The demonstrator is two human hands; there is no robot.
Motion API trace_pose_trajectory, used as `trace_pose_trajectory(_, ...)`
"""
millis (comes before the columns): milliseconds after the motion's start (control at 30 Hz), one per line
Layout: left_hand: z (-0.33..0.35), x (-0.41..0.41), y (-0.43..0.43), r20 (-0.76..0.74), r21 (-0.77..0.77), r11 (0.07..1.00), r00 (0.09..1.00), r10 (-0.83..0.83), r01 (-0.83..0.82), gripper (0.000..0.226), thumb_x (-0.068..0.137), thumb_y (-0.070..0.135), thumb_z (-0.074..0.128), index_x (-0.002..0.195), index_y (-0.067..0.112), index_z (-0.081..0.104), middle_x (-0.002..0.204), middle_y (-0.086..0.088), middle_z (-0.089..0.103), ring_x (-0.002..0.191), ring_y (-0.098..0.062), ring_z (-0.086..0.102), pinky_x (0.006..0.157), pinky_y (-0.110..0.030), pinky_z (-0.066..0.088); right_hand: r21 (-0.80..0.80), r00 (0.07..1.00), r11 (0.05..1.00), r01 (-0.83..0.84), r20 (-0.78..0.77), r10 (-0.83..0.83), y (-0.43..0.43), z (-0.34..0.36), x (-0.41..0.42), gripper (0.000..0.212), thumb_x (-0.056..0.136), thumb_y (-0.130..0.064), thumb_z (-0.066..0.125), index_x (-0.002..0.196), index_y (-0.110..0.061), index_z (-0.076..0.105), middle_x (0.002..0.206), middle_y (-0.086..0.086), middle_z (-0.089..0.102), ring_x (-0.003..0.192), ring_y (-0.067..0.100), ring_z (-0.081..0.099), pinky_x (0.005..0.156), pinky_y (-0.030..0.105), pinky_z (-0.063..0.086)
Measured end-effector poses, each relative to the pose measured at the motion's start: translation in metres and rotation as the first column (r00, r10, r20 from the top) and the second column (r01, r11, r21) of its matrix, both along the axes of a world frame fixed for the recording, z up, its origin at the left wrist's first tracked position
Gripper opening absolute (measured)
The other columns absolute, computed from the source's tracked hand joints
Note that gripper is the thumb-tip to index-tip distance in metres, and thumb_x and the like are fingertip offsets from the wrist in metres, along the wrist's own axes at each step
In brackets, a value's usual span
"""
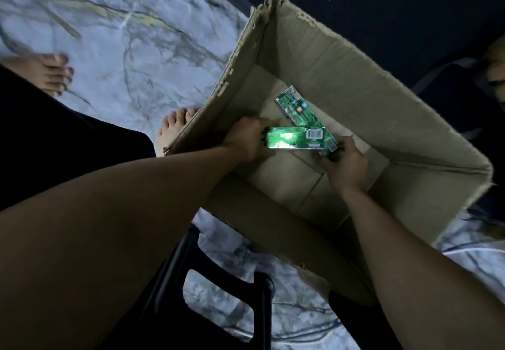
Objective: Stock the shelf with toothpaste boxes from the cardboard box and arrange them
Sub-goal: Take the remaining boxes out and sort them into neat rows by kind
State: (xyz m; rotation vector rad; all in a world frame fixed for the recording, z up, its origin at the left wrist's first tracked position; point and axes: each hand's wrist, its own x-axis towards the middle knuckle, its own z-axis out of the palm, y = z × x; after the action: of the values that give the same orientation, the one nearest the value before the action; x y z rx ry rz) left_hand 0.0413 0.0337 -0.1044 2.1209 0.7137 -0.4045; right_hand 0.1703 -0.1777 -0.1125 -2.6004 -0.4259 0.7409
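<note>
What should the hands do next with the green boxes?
Probably lift the shiny toothpaste box up out of the cardboard box, since the left hand and right hand grip its ends; the other toothpaste box lies beneath it.

No brand, word or number is legible. The upper toothpaste box (297, 137) carries a white barcode label (314, 134); its digits are too blurred to read. The lower toothpaste box (296, 106) bears a small red-and-white emblem (299, 109), which is unreadable.
</note>
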Motion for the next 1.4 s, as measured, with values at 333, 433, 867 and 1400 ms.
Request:
trace_pose_trajectory(333, 0.071, -0.011, -0.013, 0.010, -0.025, 0.997, 0.998, 0.068, -0.067, 0.047, 0.064, 0.037, 0.085, 0.108, 0.027, 0.072, 0.099, 0.000, 0.075, 0.092, -0.019, 0.069, 0.080, -0.033, 0.056, 0.104, 0.990, 0.994, -0.023, 0.142, 0.008, -0.033, 0.108, -0.007, 0.050, 0.070, -0.016, 0.083, 0.116, -0.017, 0.064, 0.099, 0.004, 0.072, 0.087, 0.017, 0.065, 0.077, 0.017, 0.041)
trace_pose_trajectory(433, 0.107, -0.014, -0.014, 0.133, 0.001, 0.995, 0.986, 0.100, -0.101, 0.056, 0.058, 0.050, 0.082, 0.109, 0.027, 0.073, 0.097, 0.001, 0.076, 0.090, -0.016, 0.070, 0.081, -0.035, 0.057, 0.176, 0.974, 0.983, -0.045, 0.228, 0.004, -0.037, 0.146, -0.012, 0.048, 0.068, -0.013, 0.082, 0.113, -0.016, 0.066, 0.094, 0.002, 0.072, 0.080, 0.011, 0.061, 0.074, 0.012, 0.037)
trace_pose_trajectory(867, 0.344, -0.039, 0.033, 0.677, 0.071, 0.981, 0.731, 0.087, -0.183, 0.051, 0.061, 0.036, 0.091, 0.108, 0.032, 0.071, 0.094, 0.015, 0.071, 0.085, -0.006, 0.066, 0.083, -0.033, 0.054, 0.491, 0.842, 0.855, -0.167, 0.522, -0.135, -0.016, 0.362, -0.037, 0.052, 0.067, -0.016, 0.088, 0.116, -0.021, 0.069, 0.084, -0.002, 0.071, 0.072, 0.004, 0.062, 0.073, 0.013, 0.049)
trace_pose_trajectory(1400, 0.601, -0.075, 0.112, 0.931, 0.188, 0.946, 0.356, -0.085, -0.265, 0.054, 0.061, 0.039, 0.091, 0.111, 0.039, 0.070, 0.103, 0.024, 0.067, 0.095, 0.001, 0.062, 0.081, -0.023, 0.052, 0.686, 0.724, 0.602, -0.409, 0.646, -0.244, 0.030, 0.616, -0.061, 0.056, 0.071, -0.017, 0.086, 0.122, -0.030, 0.067, 0.106, -0.014, 0.073, 0.097, -0.004, 0.068, 0.084, 0.008, 0.049)
